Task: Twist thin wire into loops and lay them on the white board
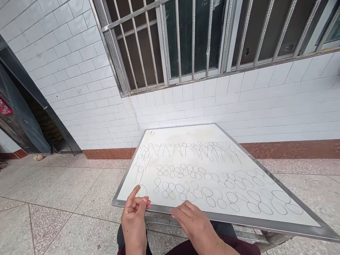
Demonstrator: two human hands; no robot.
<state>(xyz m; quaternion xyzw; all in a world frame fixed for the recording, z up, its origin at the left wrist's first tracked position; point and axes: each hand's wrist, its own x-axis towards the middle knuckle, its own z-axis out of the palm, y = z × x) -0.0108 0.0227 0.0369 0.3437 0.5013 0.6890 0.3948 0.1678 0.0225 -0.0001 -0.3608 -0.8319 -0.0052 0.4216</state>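
A white board [180, 136] in a grey metal frame lies in front of me, covered with rows of thin dark loops, rings and figure-eights. Over its near left corner is my left hand [134, 217]. Its index finger points up, with a brown patch on the fingertip, while the thumb presses against the curled fingers. Anything pinched there is too small to make out. At the middle of the near edge, my right hand [195, 223] rests with its fingers stretched forward side by side over the frame. No object shows in it.
A small white and red object [152, 133] lies at the board's far left corner. Behind stands a white tiled wall [170, 106] with a barred window [196, 42]. A dark doorway [45, 117] is at left, above a speckled stone floor [79, 187]. My legs are under the near edge.
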